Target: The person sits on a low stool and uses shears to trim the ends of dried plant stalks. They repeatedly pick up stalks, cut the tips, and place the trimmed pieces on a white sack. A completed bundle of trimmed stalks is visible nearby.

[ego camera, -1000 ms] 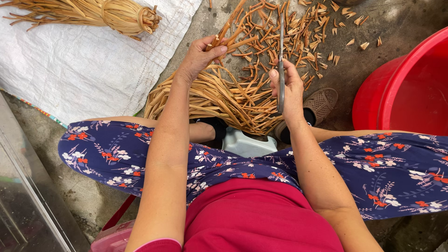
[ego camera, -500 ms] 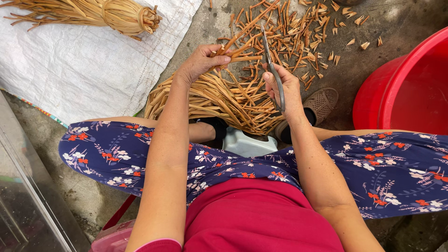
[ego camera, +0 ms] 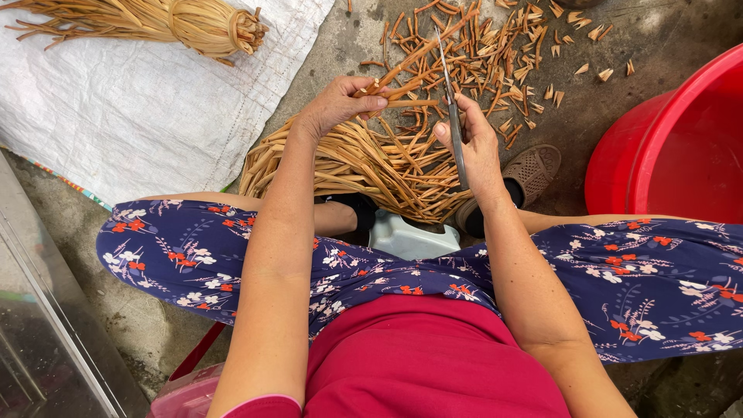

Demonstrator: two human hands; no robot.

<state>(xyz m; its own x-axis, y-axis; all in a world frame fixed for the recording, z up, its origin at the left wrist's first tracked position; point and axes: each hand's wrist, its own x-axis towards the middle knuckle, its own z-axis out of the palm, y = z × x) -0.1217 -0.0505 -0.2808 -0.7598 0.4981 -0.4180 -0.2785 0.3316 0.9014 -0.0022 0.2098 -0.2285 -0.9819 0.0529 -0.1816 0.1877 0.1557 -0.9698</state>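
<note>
Tied bundle [ego camera: 197,25]: a bound sheaf of straw-coloured strips lying on the white woven sheet [ego camera: 131,116], well apart from both hands — nothing threatens it.

Left hand [ego camera: 337,104]: closed in a pinch around a few strips [ego camera: 410,66], holding them up and pointing them toward the blade. The fingertips sit near the cutting edge; a strip that slid back through the grip could, I judge, pull them closer to it.

Loose pile [ego camera: 364,166]: a fan of long strips on the ground between the feet, just under both hands. A strip snagging among the others might jerk the held ones off line.

Knife [ego camera: 451,101]: a long narrow blade, upright and crossing the held strips. If it skids along the hard stalk rather than biting, it could glance toward the left hand.

Right hand [ego camera: 472,147]: wrapped shut on the knife handle, thumb up along it.

Cut ends [ego camera: 511,62]: short offcuts scattered over the concrete — they could fly or roll underfoot.

Shoe [ego camera: 526,174]: beside the pile, below the blade.

Red tub [ego camera: 681,147]: far right, apart.
</note>
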